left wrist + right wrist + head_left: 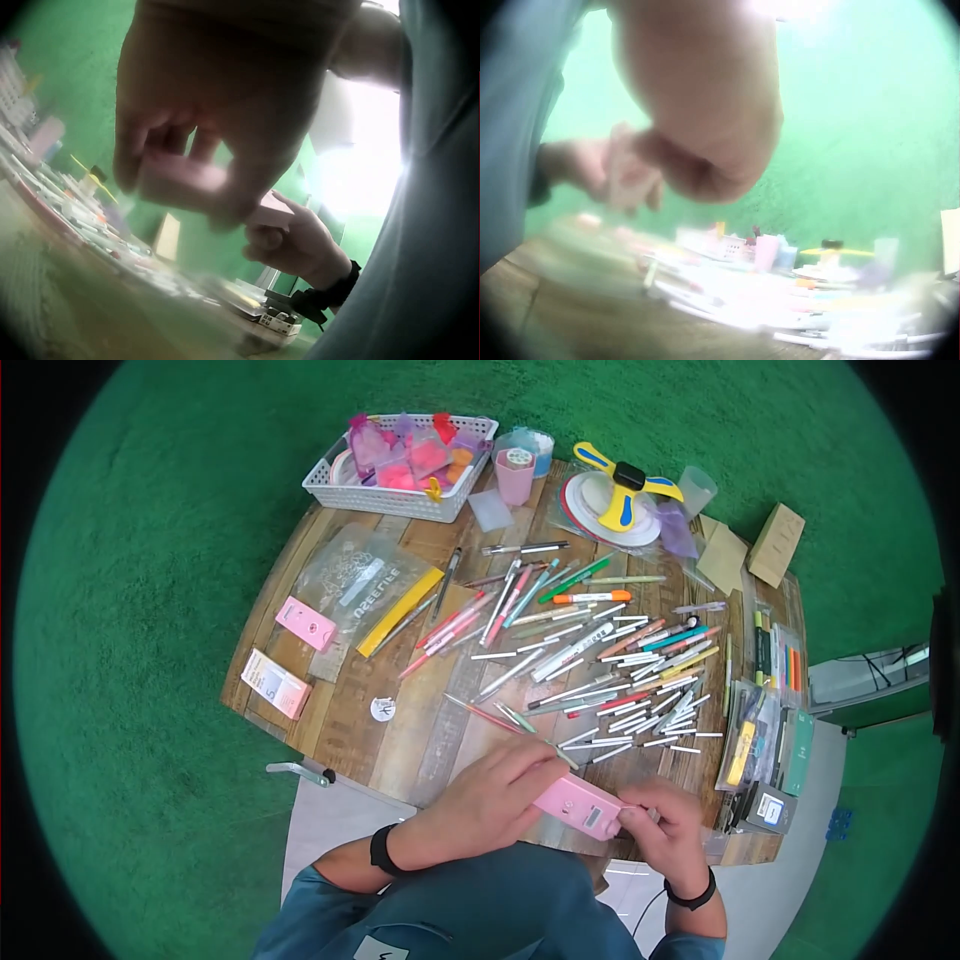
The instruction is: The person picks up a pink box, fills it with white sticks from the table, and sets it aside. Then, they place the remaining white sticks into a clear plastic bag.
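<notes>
A slim pink box [580, 806] is held between both hands above the table's front edge. The left hand [487, 792] grips its left end, fingers over the top. At its right end, the thumb and curled fingers of the right hand [668, 830] pinch the end. In the left wrist view the left hand [217, 97] holds the box [180, 180], and the right hand [300, 247] is at its far end. The right wrist view is blurred; the right hand [705, 105] covers the near end of the box [624, 169].
Many loose pens [600, 660] and white sticks spread over the wooden table [400, 760]. Another pink box [306, 624], a pink-and-white pack [275, 683] and a clear bag [350, 585] lie left. Behind are a white basket [390, 501] and yellow spinner [628, 478]; packaged items line the right edge.
</notes>
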`<action>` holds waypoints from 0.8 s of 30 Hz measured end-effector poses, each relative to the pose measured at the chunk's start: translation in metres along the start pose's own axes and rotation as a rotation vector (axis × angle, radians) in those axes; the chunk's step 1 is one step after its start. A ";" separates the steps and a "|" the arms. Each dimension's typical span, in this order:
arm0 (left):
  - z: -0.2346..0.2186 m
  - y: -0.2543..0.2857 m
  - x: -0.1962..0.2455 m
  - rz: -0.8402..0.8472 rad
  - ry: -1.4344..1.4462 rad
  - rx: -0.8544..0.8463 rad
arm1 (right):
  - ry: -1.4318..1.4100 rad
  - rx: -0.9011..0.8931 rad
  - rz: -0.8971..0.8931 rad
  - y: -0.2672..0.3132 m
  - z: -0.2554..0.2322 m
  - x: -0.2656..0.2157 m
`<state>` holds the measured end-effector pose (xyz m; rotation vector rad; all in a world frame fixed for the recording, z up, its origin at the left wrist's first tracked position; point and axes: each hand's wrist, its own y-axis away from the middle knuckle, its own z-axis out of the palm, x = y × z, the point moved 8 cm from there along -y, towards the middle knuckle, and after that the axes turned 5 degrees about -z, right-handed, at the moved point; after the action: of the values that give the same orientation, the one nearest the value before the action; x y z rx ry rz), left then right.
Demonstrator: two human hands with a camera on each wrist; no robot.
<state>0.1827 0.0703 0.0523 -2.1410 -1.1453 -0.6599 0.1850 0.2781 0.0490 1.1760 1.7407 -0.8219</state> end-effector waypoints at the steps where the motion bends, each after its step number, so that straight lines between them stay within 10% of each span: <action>1: 0.002 0.002 -0.002 -0.021 0.080 -0.008 | 0.048 -0.010 -0.073 0.000 -0.002 -0.007; 6: 0.008 0.010 -0.007 -0.041 0.259 -0.085 | -0.024 0.007 -0.105 0.006 0.007 -0.007; 9: 0.008 0.016 -0.012 -0.096 0.305 -0.142 | -0.582 0.195 0.322 0.015 0.019 0.022; 14: 0.017 0.026 -0.022 -0.212 0.585 -0.349 | -0.093 0.108 -0.168 0.009 0.010 -0.022; 24: 0.015 0.020 -0.013 -0.142 0.544 -0.568 | 0.114 -0.354 -0.267 0.002 0.008 -0.065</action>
<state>0.1957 0.0650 0.0282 -2.1024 -0.8715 -1.6751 0.2020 0.2472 0.1045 0.7784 2.0662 -0.5735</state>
